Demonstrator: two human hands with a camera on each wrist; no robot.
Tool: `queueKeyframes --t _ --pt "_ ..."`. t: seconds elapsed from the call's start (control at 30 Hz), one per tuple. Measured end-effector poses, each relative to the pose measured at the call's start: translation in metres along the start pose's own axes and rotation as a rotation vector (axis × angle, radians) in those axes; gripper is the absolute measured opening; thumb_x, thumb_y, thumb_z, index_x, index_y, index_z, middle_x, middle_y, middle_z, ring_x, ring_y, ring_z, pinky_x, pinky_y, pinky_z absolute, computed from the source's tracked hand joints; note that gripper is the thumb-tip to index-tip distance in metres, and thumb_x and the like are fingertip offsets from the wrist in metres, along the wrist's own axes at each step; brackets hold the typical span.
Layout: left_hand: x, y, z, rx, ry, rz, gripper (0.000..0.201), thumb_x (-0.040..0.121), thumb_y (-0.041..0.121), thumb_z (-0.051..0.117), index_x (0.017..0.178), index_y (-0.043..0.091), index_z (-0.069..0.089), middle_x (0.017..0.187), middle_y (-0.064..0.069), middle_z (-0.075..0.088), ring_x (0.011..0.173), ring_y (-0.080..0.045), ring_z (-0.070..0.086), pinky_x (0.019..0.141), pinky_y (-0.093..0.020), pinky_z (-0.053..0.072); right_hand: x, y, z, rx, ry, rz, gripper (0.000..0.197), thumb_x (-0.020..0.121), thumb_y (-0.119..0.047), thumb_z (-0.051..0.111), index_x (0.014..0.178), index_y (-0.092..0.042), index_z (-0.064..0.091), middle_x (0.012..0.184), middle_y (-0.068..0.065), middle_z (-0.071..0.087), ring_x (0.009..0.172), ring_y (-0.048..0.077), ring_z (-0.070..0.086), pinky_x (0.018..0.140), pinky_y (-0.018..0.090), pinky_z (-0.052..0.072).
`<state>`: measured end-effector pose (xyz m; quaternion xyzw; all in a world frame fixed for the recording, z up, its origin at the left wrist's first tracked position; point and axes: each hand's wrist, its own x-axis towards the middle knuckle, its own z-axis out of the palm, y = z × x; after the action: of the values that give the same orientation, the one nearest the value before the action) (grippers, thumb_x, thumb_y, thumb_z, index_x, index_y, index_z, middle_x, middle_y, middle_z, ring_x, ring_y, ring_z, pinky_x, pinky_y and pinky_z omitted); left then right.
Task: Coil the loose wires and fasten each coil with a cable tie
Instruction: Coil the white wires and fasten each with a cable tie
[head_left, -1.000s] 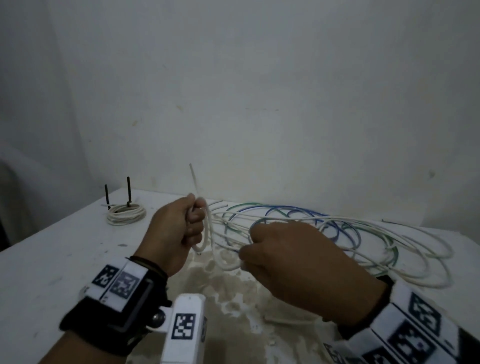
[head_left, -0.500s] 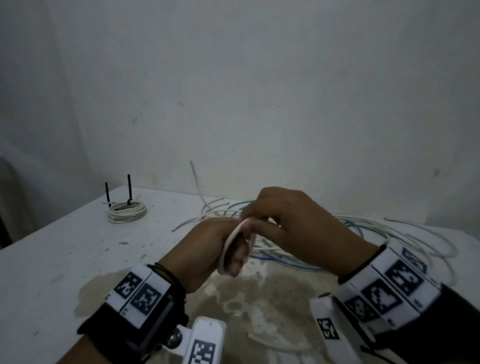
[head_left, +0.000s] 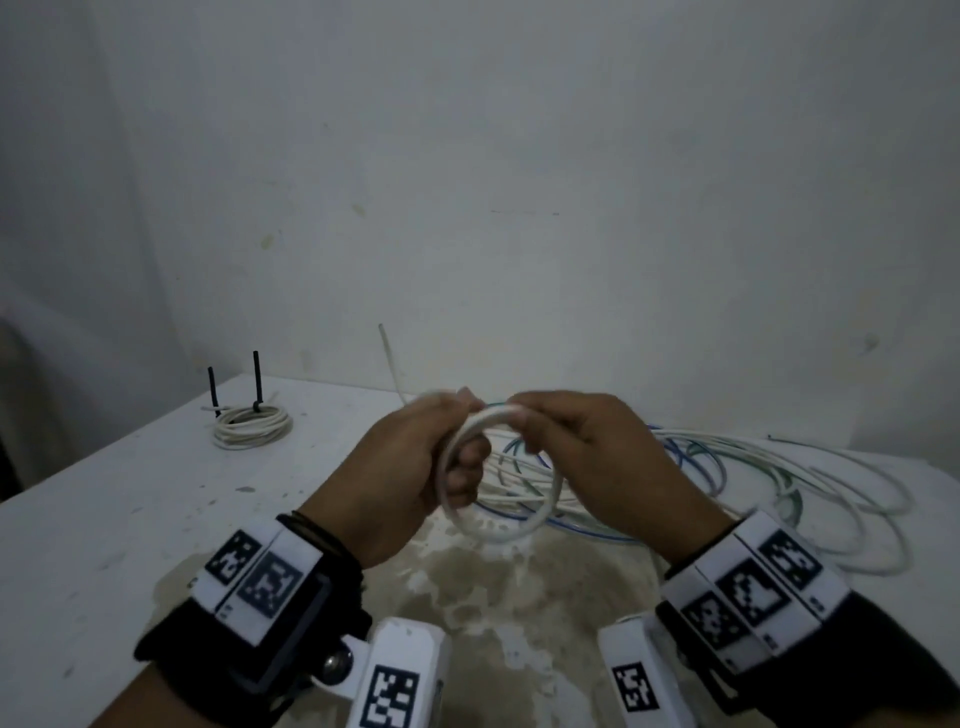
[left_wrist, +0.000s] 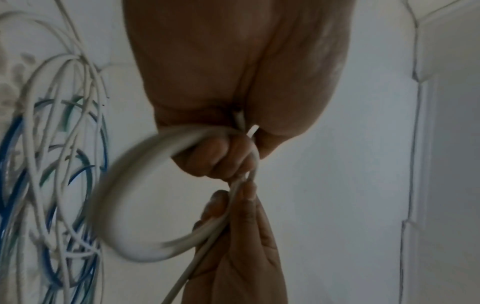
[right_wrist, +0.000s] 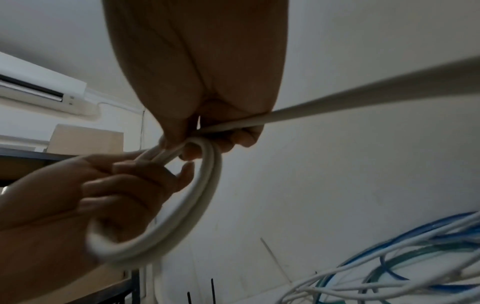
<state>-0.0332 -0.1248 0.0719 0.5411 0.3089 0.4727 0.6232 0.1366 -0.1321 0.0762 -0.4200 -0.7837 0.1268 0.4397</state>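
Raised since before, both hands (head_left: 400, 467) (head_left: 597, 462) grip white coil (head_left: 498, 530).

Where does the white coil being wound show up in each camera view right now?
Head: white coil at centre, between both hands.
Left wrist: lower centre-left, blurred.
Right wrist: centre-left, curving down.
Shared landmark: the loose pile of blue, green and white wires.
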Motion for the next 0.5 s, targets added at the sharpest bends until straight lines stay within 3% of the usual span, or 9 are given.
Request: queueKeyframes --t 0.07,0.13,0.3,0.37,0.43,0.5 --pt "0.000 -0.004 0.003 0.051 0.087 0.186 0.021 0.100 0.017 0.037 0.096 0.003 0.052 0.066 -0.004 0.053 0.051 -0.012 0.040 0.050 -0.022 0.037 0.001 0.001 -0.003 0.019 0.112 0.018 0.027 0.095 -0.029 0.051 0.070 -0.038 0.060 0.060 -0.010 0.055 0.056 0.002 0.048 0.055 0.013 0.037" --pt "0.000 -0.009 0.008 0.128 0.154 0.312 0.018 0.099 0.014 0.039 0.099 0.004 0.054 0.070 0.000 0.060 0.053 -0.010 0.043 0.050 -0.019 0.039 0.001 0.000 -0.003 0.054 0.170 0.023 0.026 0.095 -0.028 0.051 0.075 -0.042 0.059 0.061 -0.012 0.058 0.061 0.002 0.053 0.057 0.011 0.038" --pt "0.004 -0.013 0.014 0.244 0.195 0.437 0.013 0.098 0.009 0.043 0.093 0.005 0.054 0.067 0.000 0.059 0.049 -0.007 0.039 0.046 -0.020 0.034 -0.001 0.002 -0.005 -0.060 0.152 0.136 0.021 0.095 -0.027 0.050 0.081 -0.027 0.066 0.065 -0.010 0.060 0.060 0.005 0.054 0.053 0.019 0.040" --pt "0.007 -0.015 0.013 0.430 0.170 0.480 0.014 0.099 0.013 0.046 0.089 0.008 0.056 0.067 0.003 0.060 0.051 -0.009 0.042 0.051 -0.024 0.037 -0.002 -0.001 -0.010 -0.092 0.099 0.125 0.017 0.096 -0.024 0.050 0.101 -0.028 0.066 0.079 -0.015 0.063 0.069 -0.005 0.054 0.059 0.010 0.040" --pt "0.007 -0.016 0.016 0.594 0.099 0.519 0.019 0.098 0.019 0.047 0.085 0.011 0.057 0.067 0.004 0.060 0.055 -0.007 0.047 0.056 -0.025 0.039 -0.002 -0.010 -0.015 -0.096 -0.058 0.099 0.029 0.097 -0.027 0.047 0.125 -0.030 0.055 0.100 -0.015 0.065 0.088 -0.006 0.056 0.075 0.007 0.042" --pt "0.005 -0.015 0.021 0.609 0.047 0.525 0.022 0.099 0.018 0.047 0.080 0.009 0.055 0.066 0.006 0.060 0.055 -0.002 0.048 0.057 -0.019 0.038 -0.001 -0.022 -0.022 -0.188 -0.223 0.060 0.026 0.099 -0.032 0.040 0.111 -0.026 0.062 0.092 -0.010 0.066 0.078 -0.002 0.056 0.071 0.013 0.042"
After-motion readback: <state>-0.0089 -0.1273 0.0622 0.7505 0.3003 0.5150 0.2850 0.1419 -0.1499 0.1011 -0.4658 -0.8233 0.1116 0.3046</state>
